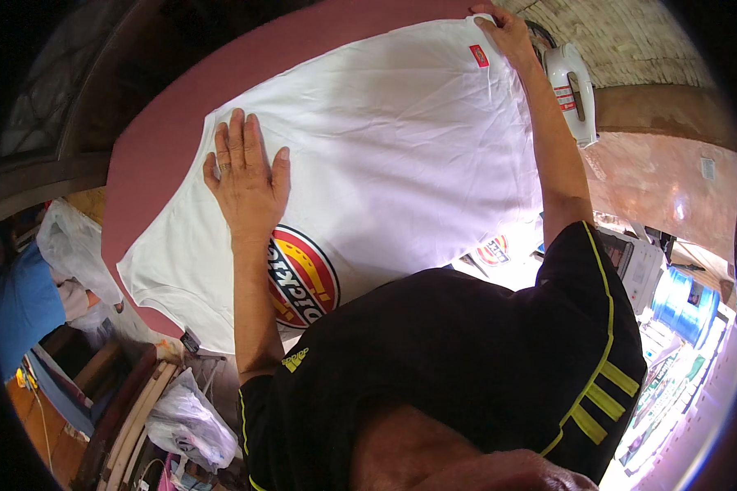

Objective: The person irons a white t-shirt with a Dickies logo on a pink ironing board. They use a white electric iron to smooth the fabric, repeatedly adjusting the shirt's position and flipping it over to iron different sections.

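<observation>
In the view from the head, a white T-shirt [401, 139] lies spread out on a dark red table [151, 139] and fills most of the middle of the frame. The left hand [246, 176] lies flat on the shirt at the middle left, palm down, with the fingers spread wide; it holds nothing and only presses the cloth. The right hand [508, 33] reaches far up to the top of the frame, and its fingers are closed on the top edge of the shirt, near a small red tag [478, 56]. A round red and yellow print [303, 278] shows on the shirt low in the middle, partly under the left arm. Just to the right of the right arm, at the upper right, a white iron [571, 90] stands on the table, and no hand touches it. The shirt looks mostly flat, but soft creases still run across its middle, so the smoothing seems begun and not finished, and the pressing seems still to come. At the lower left there are plastic bags [188, 421] and some wooden frames [135, 417] down below the table. At the right edge there are boxes and a blue container [684, 303].
</observation>
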A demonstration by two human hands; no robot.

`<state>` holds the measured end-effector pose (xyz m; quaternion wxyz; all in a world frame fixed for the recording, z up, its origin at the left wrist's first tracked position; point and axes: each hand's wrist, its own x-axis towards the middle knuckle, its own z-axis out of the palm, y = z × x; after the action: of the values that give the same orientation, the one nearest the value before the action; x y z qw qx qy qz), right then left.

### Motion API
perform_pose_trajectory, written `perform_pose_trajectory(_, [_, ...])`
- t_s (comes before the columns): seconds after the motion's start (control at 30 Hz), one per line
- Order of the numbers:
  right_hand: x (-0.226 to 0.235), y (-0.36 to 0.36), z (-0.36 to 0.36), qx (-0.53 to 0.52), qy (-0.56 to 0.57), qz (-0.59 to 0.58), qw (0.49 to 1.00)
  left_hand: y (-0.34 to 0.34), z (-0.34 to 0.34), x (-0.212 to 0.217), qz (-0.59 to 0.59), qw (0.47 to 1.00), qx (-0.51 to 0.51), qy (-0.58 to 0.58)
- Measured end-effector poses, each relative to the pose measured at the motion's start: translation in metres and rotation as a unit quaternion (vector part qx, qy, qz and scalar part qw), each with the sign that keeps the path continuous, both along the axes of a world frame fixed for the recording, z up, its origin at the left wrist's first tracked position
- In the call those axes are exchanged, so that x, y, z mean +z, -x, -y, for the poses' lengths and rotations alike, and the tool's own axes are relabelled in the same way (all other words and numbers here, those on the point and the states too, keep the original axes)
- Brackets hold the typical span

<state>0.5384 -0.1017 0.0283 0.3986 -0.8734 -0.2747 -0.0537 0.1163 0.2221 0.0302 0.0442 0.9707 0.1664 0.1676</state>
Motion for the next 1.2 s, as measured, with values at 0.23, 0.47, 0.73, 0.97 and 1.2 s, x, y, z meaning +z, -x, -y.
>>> perform_pose_trajectory(0.23, [-0.005, -0.020, 0.002, -0.032, 0.049, 0.066, 0.996, -0.002, 0.000, -0.002, 0.006, 1.000, 0.006, -0.008])
perform_pose_trajectory(0.47, [0.005, -0.040, 0.002, 0.113, 0.112, 0.101, 0.982, -0.015, 0.008, 0.001, -0.001, 0.998, 0.063, -0.027])
perform_pose_trajectory(0.73, [-0.027, -0.066, -0.027, 0.115, 0.179, 0.206, 0.955, -0.077, 0.066, 0.000, 0.009, 0.996, 0.079, -0.041])
perform_pose_trajectory(0.97, [-0.013, -0.047, -0.019, 0.084, 0.125, 0.206, 0.967, -0.240, 0.216, -0.004, 0.108, 0.964, -0.238, -0.049])
perform_pose_trajectory(1.2, [0.020, 0.185, 0.069, 0.198, 0.070, 0.163, 0.964, -0.285, 0.165, -0.010, 0.039, 0.943, -0.328, -0.037])
